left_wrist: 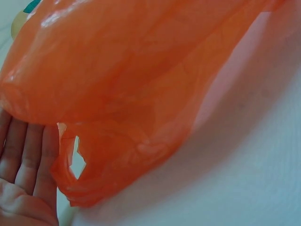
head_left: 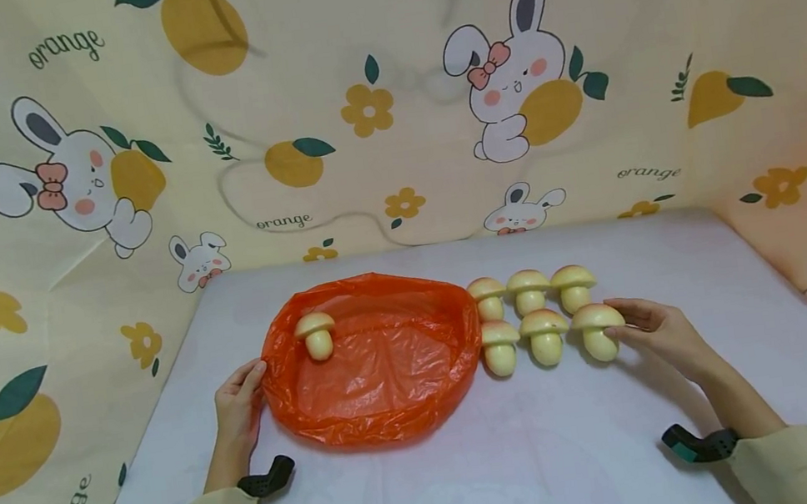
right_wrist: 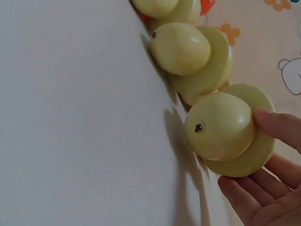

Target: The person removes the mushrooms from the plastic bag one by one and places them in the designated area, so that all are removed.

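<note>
An open orange-red plastic bag (head_left: 388,430) lies on the table with one toy mushroom (head_left: 320,345) inside, near its upper left. My left hand (head_left: 238,403) pinches the bag's left rim; in the left wrist view its fingers (left_wrist: 30,155) reach up behind the plastic. Right of the bag, pale yellow toy mushrooms stand in two rows. At the near row's right end, my right hand (head_left: 659,336) grips a mushroom (head_left: 598,333) by its cap, thumb on one side and fingers on the other. The right wrist view shows this mushroom's (right_wrist: 221,127) rounded stem end.
Beside the held mushroom is another near-row mushroom (head_left: 544,337), then one (head_left: 499,348) close against the bag. The back row has three mushrooms, one of them in the middle (head_left: 528,291). A printed cloth wall (head_left: 379,179) rises behind the white table (head_left: 462,480).
</note>
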{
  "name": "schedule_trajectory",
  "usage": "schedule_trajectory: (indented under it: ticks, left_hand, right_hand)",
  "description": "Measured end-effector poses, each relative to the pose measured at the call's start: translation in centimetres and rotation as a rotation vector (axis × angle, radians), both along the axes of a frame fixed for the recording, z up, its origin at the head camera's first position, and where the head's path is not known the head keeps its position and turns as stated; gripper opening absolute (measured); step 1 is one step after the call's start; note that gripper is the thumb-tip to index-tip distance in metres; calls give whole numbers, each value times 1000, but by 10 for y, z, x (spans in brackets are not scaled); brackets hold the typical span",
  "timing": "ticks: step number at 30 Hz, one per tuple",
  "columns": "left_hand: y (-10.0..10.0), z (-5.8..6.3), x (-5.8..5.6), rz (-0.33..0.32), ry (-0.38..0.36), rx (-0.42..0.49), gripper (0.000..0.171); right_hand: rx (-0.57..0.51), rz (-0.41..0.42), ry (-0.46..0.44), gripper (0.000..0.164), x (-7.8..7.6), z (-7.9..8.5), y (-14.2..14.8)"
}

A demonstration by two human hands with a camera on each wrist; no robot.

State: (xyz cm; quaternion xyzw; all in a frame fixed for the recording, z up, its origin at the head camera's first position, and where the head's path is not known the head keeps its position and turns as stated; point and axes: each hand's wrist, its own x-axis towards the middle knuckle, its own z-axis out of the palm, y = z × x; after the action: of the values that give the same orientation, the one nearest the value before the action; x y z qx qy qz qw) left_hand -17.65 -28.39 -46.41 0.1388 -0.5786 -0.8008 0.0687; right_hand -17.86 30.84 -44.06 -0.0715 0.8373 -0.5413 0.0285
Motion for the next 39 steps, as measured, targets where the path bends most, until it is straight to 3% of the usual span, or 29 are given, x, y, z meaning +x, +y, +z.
schedule_trajectory:
  ticks: [4,9,15,25,39]
  left_hand:
    - [0,0,0,3,-2,-4,23]
    - [1,0,0,-23,51,28,23]
    - [2,0,-1,-32,78,31,22]
    - [0,-2,-1,-17,31,4,22]
    - [0,-2,0,-10,34,5,23]
  right_hand:
    - [42,-9,-5,52,-2,-1,0]
    - [113,-18,-26,57,-4,-1,-1]
    - [125,-16,-32,58,-6,-1,-2]
    - [103,-12,-46,58,-10,-4,-5]
    - [126,-10,-65,64,-7,0,-3]
